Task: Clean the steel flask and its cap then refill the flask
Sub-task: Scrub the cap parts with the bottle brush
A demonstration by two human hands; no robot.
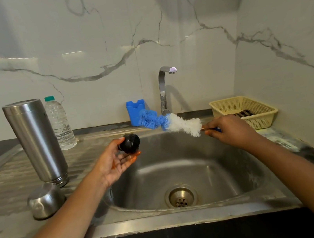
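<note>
The steel flask (36,142) stands upside down on the drainboard at the left, its mouth facing down. A rounded steel cup lid (45,200) rests upside down in front of it. My left hand (115,162) holds a black stopper cap (129,143) over the left edge of the sink. My right hand (229,131) grips the handle of a bottle brush (170,122) with blue and white bristles, which points left toward the cap without touching it.
The steel sink (217,167) lies below both hands, drain (181,196) in the middle. A tap (165,88) stands behind it, next to a blue holder (135,109). A plastic water bottle (60,124) stands behind the flask. A cream basket (245,111) sits at the right.
</note>
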